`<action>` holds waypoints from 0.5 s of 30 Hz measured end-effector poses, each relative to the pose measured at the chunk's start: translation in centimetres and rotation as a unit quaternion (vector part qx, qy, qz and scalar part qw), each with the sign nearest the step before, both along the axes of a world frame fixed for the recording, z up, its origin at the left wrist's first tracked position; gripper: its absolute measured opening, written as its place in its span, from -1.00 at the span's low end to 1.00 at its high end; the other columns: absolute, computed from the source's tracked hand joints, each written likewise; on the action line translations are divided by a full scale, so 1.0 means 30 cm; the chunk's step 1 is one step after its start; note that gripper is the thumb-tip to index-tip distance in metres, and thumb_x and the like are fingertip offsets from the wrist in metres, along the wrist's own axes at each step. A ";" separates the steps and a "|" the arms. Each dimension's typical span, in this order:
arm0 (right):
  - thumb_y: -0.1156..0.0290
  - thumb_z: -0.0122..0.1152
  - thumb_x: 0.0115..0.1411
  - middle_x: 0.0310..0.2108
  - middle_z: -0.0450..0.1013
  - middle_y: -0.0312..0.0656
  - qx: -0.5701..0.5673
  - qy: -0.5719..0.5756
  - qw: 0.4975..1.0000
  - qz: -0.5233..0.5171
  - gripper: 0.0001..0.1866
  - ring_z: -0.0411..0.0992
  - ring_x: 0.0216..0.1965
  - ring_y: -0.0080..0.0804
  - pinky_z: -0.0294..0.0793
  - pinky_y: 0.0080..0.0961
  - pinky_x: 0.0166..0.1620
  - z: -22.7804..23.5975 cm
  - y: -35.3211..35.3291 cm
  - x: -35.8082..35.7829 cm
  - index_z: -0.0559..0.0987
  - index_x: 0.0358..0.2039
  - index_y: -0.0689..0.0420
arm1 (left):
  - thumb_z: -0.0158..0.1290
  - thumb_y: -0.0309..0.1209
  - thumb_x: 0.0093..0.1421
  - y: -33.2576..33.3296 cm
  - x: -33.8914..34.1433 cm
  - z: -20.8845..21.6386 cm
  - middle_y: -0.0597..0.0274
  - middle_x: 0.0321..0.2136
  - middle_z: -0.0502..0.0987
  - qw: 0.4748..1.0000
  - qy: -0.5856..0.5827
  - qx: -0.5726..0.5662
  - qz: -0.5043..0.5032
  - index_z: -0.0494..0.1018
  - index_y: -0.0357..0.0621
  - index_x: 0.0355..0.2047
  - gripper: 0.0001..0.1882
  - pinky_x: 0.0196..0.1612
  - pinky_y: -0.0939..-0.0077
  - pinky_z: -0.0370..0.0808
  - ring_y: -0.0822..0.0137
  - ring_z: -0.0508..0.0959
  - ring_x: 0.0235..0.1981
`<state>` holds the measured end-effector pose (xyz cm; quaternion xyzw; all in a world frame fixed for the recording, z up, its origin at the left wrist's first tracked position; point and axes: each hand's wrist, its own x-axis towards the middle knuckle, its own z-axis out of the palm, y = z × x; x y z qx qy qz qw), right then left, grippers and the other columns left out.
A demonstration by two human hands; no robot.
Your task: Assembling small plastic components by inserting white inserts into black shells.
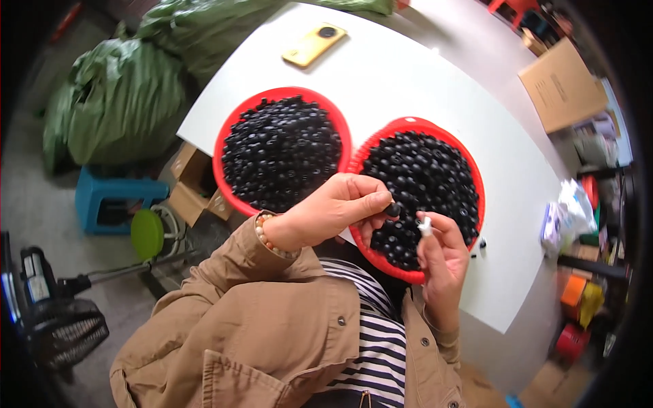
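My left hand, with a beaded bracelet at its wrist, pinches a small black round piece between thumb and forefinger. A little to the right, my right hand grips a small white plastic piece upright in its fingertips. The two pieces are apart. Both hands hover over the near part of the right red basin, which is heaped with small black round parts. Beside it stands the left red basin, full of similar black pieces with holes in them.
Both basins rest on a white table. A yellow phone lies at its far side. Green sacks, a blue stool and an open cardboard box are left. Another cardboard box and plastic bags are right.
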<state>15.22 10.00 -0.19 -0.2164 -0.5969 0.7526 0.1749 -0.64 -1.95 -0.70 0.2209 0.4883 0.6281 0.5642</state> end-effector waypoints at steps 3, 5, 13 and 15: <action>0.42 0.00 0.15 -0.59 0.21 -0.46 0.004 0.012 1.000 -0.005 -0.73 0.06 -0.62 -0.82 0.00 -0.88 -0.58 -0.022 0.006 0.003 0.37 -0.15 0.25 | -0.10 -0.35 0.17 -0.054 -0.068 0.042 0.39 -0.66 0.41 0.994 0.081 -0.063 0.028 0.44 -0.26 -0.46 -0.77 -0.59 0.81 0.37 0.62 0.39 -0.68; 0.41 0.01 0.14 -0.58 0.22 -0.45 0.002 0.016 1.000 -0.009 -0.72 0.07 -0.63 -0.82 0.00 -0.88 -0.58 -0.021 0.002 -0.006 0.37 -0.15 0.25 | -0.07 -0.42 0.13 -0.123 -0.133 0.059 0.40 -0.67 0.40 0.977 0.173 -0.099 0.072 0.45 -0.27 -0.46 -0.82 -0.63 0.81 0.31 0.65 0.33 -0.70; 0.41 0.02 0.14 -0.56 0.23 -0.45 0.017 -0.008 1.000 0.002 -0.73 0.09 -0.60 -0.82 0.02 -0.88 -0.58 -0.025 -0.011 -0.022 0.37 -0.16 0.24 | 0.08 -0.22 -0.02 -0.386 -0.350 -0.031 -0.05 -0.76 0.35 0.663 0.622 -0.348 0.228 0.44 -0.32 -0.65 -0.65 -0.60 0.36 0.29 0.15 0.40 -0.72; 0.45 -0.05 0.16 -0.19 0.36 -0.24 0.036 -0.011 0.999 0.009 -0.73 0.07 -0.64 -0.82 0.02 -0.89 -0.62 -0.033 -0.009 -0.018 0.34 -0.14 0.29 | 0.07 -0.18 -0.01 -0.411 -0.367 -0.055 -0.05 -0.75 0.37 0.648 0.598 -0.409 0.234 0.43 -0.31 -0.68 -0.62 -0.60 0.34 0.29 0.11 0.40 -0.72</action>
